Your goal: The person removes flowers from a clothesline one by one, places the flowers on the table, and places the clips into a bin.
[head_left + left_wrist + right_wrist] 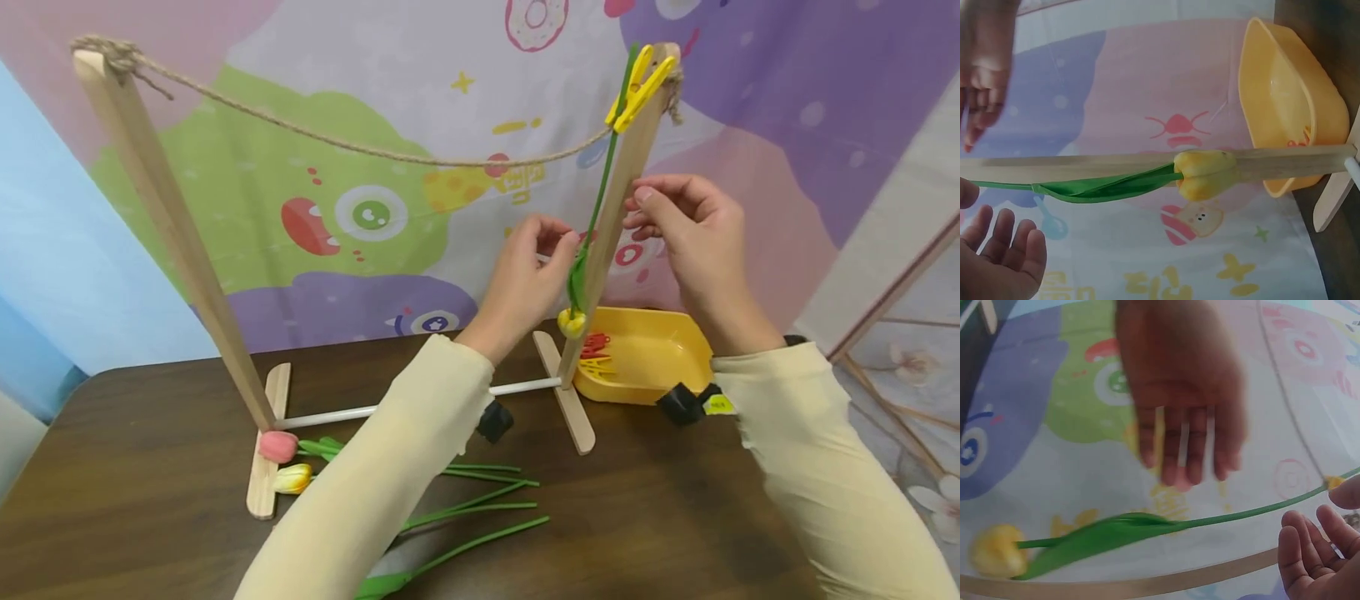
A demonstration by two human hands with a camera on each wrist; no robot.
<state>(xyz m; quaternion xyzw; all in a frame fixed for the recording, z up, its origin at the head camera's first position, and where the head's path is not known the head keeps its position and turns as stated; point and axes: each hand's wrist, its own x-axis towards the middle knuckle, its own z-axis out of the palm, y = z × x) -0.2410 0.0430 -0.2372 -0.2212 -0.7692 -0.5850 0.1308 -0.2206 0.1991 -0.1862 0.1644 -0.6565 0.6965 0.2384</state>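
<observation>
A yellow tulip (572, 322) hangs head down beside the right wooden post (622, 192). Near the post's top, a yellow clothespin (639, 87) clips its green stem to the twine (360, 155). My left hand (528, 271) is just left of the stem, its fingers loosely bent and holding nothing. In the right wrist view that left hand (1179, 394) is blurred, fingers pointing down above the leaf. On the post's other side my right hand (697, 242) is raised below the clothespin, fingers relaxed with nothing between them.
The twine sags across to the left post (176, 242); a white rod (326, 417) joins the posts low down. A yellow basin (652, 392) with red and yellow clothespins (596, 344) stands behind the right foot. A pink tulip (277, 447) and another yellow tulip (293, 478) lie on the table.
</observation>
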